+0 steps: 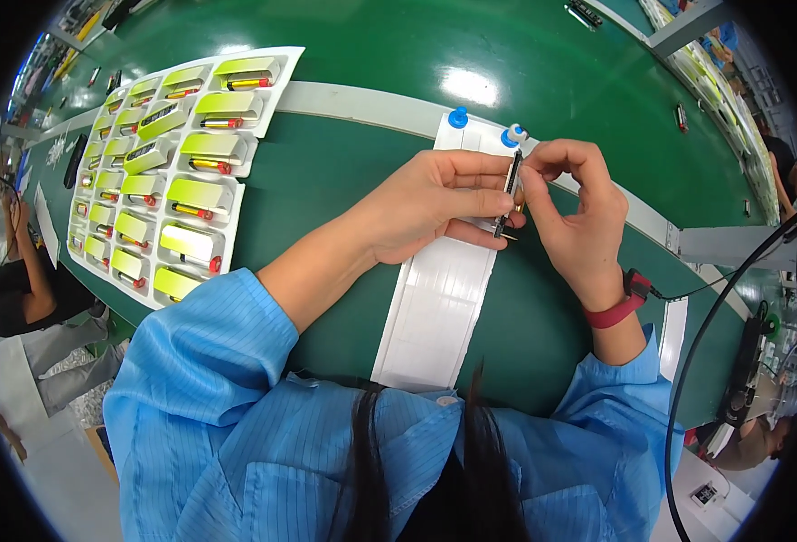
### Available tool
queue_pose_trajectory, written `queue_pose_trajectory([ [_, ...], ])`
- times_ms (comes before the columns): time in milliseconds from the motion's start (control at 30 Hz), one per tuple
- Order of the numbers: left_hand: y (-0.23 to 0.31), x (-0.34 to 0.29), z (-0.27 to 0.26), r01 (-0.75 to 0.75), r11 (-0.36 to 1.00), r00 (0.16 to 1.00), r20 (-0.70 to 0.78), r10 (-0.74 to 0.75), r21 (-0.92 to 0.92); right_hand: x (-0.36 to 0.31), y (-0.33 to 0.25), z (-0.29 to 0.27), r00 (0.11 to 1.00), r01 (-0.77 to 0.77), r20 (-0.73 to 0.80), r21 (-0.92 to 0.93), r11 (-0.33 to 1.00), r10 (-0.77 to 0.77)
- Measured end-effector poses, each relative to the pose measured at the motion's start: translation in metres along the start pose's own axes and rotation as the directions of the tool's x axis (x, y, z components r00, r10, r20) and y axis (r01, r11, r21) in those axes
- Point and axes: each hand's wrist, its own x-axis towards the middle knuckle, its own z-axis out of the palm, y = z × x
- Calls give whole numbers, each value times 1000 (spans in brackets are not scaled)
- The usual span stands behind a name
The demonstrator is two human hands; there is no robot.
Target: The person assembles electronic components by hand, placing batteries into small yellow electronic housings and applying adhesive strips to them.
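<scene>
Between the thumb and fingers of my left hand (430,199) is a slim dark circuit board (511,185), held upright on its edge. A thin pin or wire end sticks out at its lower end. My right hand (584,212) is closed in a pinch, thumb and index finger meeting beside the board's upper part; what they grip is too small to make out. Under both hands lies a long white plastic strip (435,312). Two blue-capped parts, a blue knob (457,116) and a blue-and-white one (512,135), stand at its far end.
To the left, a white moulded tray (263,126) holds several yellow-green pieces with red-and-yellow battery-like cells. A red wrist strap (617,312) with a cord is on my right wrist. A black cable (688,361) curves along the right. Beyond a pale rail lies a green surface (371,54).
</scene>
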Motion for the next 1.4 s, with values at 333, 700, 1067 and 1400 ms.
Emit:
queue_pose_trajectory([
  [333,6,-1,-5,-68,969,978,178,112,-237,24,66,-63,938,-338,-226,-413,846,264],
  [700,6,-2,-15,-109,977,982,133,134,-184,7,1,-21,767,-624,461,698,352,445],
  [1067,1,-1,-5,-54,995,997,67,48,84,11,3,-29,765,-644,492,596,480,415],
  [1400,-2,-1,0,-109,973,993,-25,116,206,7,-12,-15,826,-564,294,428,706,481],
])
